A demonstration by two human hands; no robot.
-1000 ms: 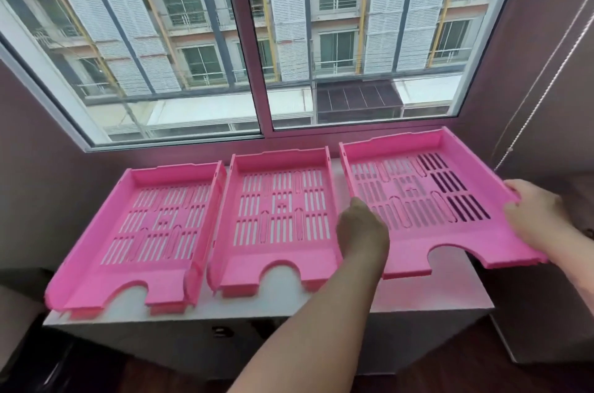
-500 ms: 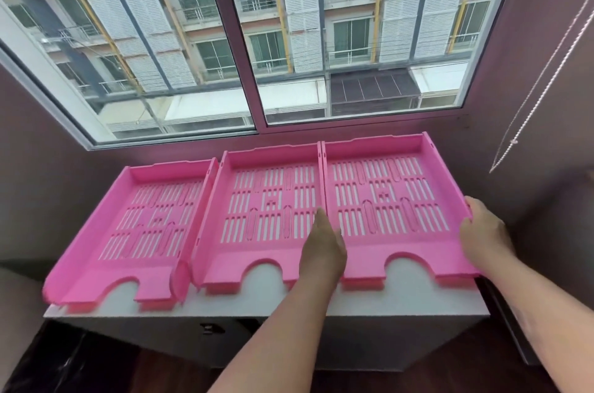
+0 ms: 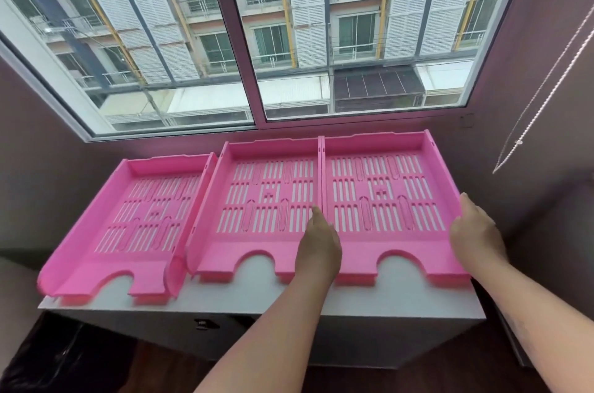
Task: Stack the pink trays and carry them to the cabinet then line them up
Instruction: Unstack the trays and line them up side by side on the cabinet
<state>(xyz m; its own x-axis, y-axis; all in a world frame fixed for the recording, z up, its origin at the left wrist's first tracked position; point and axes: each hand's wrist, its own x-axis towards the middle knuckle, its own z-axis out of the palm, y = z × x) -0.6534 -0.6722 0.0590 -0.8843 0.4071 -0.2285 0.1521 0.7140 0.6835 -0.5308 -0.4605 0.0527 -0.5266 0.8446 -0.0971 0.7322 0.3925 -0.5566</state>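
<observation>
Under a big window (image 3: 225, 39) with shuttered apartment blocks outside, three pink trays are lined up side by side on a white cabinet (image 3: 257, 322). Left tray (image 3: 128, 219) sits angled, its right wall touching the middle tray (image 3: 266, 200); right tray (image 3: 385, 193) is butted against the middle one. Left hand (image 3: 318, 251) is laid over the seam, right hand (image 3: 475, 232) against the right tray's outer wall. Fingers look pressed together, though any grip can't be made out.

Three pink trays (image 3: 270, 200) side by side on cabinet (image 3: 257, 312), hands (image 3: 318, 248) gripping rightmost
</observation>
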